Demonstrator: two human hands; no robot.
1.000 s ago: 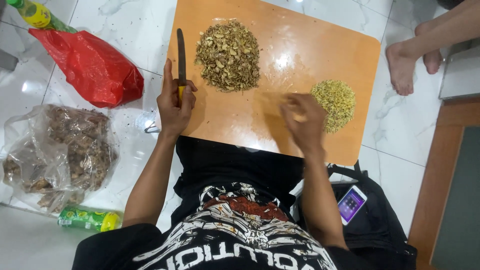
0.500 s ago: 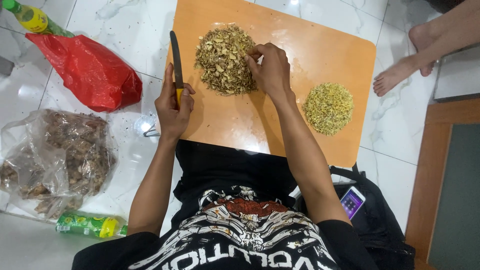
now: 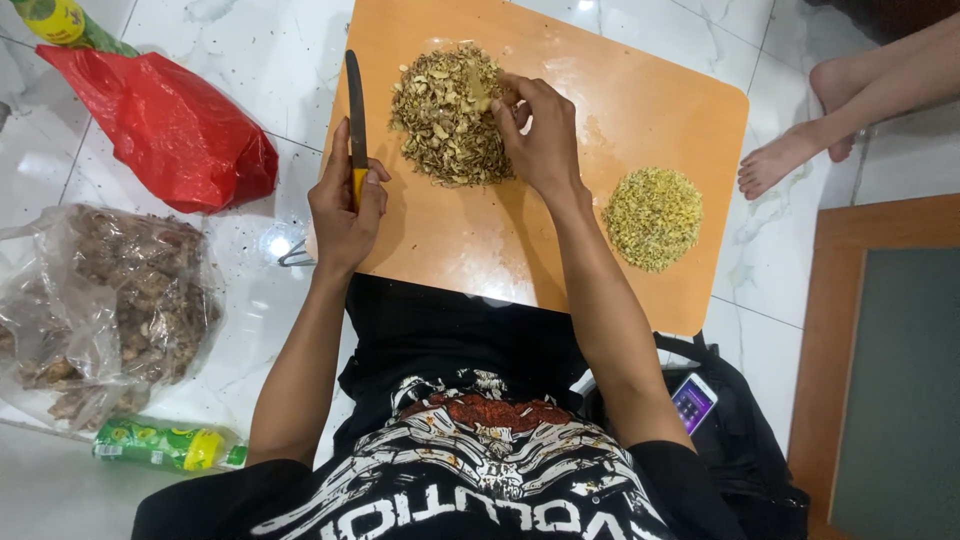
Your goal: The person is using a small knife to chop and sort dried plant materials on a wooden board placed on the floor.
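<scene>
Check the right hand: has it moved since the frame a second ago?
Yes. The right hand has left the small yellow-green pile and crossed the orange board leftward; its fingers now rest on the larger brown pile.

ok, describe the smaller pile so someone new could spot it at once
Start at the orange board on the white tiled floor. Two piles lie on it: the right hand is at the big brown one. The smaller pile sits alone near the board's right edge, round, fine and pale yellow-green, untouched.
</scene>
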